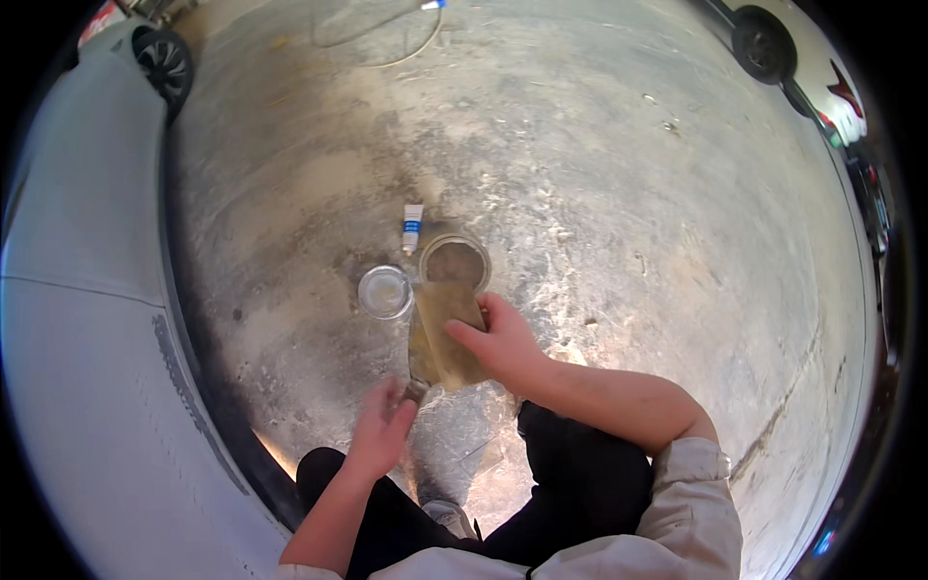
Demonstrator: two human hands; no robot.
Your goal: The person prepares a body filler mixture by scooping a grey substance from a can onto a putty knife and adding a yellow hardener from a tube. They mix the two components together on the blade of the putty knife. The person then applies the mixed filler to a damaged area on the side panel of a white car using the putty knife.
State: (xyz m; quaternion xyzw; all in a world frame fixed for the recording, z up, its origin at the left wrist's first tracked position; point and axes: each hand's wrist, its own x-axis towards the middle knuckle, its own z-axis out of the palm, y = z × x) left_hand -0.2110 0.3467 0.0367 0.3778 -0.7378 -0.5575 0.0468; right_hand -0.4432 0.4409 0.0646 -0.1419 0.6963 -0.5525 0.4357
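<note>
My right hand (493, 338) grips a flat, brownish rectangular sheet (445, 309) by its right side, thumb on top. Behind and left of it shows a second olive-brown flat blade (420, 353), partly hidden, narrowing toward a short handle (417, 391). My left hand (382, 430), blurred, is closed at this handle below the sheet. Just beyond the sheet stand a round tin (449, 253) with dull grey-brown contents and, left of it, a smaller clear round container (385, 290). A white tube with a blue band (413, 228) lies above them on the concrete floor (628, 232).
A grey car body panel (87, 338) with a wheel (166, 72) fills the left edge, close to my left arm. A white car (822, 82) stands at upper right. A pale hose (406, 48) lies at the top. My bent legs (580, 464) frame the lower middle.
</note>
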